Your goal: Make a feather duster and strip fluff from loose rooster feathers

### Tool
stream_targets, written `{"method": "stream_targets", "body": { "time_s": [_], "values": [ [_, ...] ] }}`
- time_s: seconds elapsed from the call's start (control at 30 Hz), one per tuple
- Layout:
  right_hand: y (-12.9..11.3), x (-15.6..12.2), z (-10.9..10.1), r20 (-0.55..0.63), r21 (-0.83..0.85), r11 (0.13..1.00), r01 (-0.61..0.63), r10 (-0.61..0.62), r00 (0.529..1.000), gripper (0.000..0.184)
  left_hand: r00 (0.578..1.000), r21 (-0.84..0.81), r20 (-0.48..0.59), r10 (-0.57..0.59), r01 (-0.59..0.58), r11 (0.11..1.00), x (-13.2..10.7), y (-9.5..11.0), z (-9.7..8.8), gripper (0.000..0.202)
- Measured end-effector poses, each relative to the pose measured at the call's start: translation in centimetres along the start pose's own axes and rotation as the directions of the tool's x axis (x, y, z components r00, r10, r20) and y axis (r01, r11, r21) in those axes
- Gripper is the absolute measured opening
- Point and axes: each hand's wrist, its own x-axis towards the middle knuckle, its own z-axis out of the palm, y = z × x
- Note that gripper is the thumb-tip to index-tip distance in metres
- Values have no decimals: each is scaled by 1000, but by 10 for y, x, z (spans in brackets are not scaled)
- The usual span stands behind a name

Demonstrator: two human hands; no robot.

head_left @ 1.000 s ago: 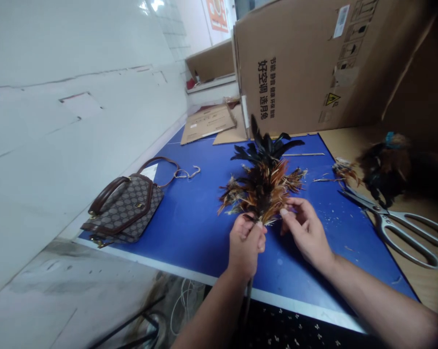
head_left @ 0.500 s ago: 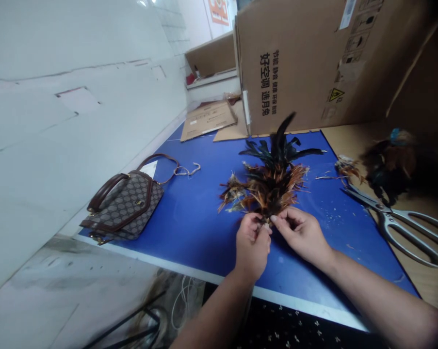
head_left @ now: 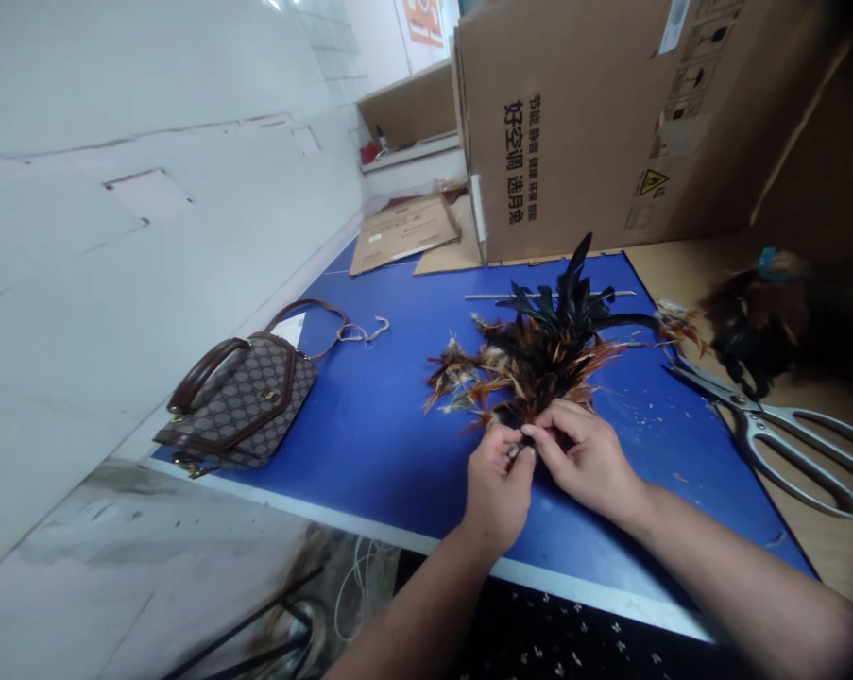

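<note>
A bunch of black and orange-brown feathers [head_left: 546,354] lies fanned over the blue table top [head_left: 376,425], tips pointing away from me. My left hand [head_left: 498,486] is closed around the base of the bunch at its near end. My right hand [head_left: 582,458] pinches the same base from the right, fingertips touching those of the left hand. A smaller loose tuft of feathers [head_left: 451,373] lies just left of the bunch.
Large metal scissors [head_left: 780,430] lie at the right on a wooden surface, beside another dark feather bundle [head_left: 752,321]. A patterned handbag [head_left: 238,397] sits at the table's left edge. A big cardboard box [head_left: 610,123] stands behind. A thin stick [head_left: 497,297] lies near it.
The feather bunch has swung to the right and lies lower. Both hands have drawn closer together and nearer to me, the right hand now pinching the base.
</note>
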Motion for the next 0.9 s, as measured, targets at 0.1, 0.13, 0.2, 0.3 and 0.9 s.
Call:
{"method": "stream_targets", "body": {
  "time_s": [0.1, 0.13, 0.2, 0.3, 0.9],
  "values": [
    [-4, 3, -2, -12, 81, 995, -62, 63, 998, 28, 999, 2, 13, -34, 34, 999, 3, 2, 1, 26],
    [-5, 4, -4, -36, 119, 989, -83, 88, 995, 28, 998, -13, 9, -55, 55, 998, 4, 3, 0, 28],
    [-6, 5, -9, -115, 184, 975, -122, 144, 983, 27, 995, -73, 11, -97, 97, 993, 7, 8, -1, 32],
    [-3, 5, -16, -207, 228, 957, -180, 228, 952, 30, 995, -206, 25, -93, 96, 974, 14, 18, -9, 36],
    [34, 14, -15, 124, -59, 990, -125, 131, 984, 25, 951, -582, -126, 282, -301, 756, 62, 115, -86, 27]
  ]
}}
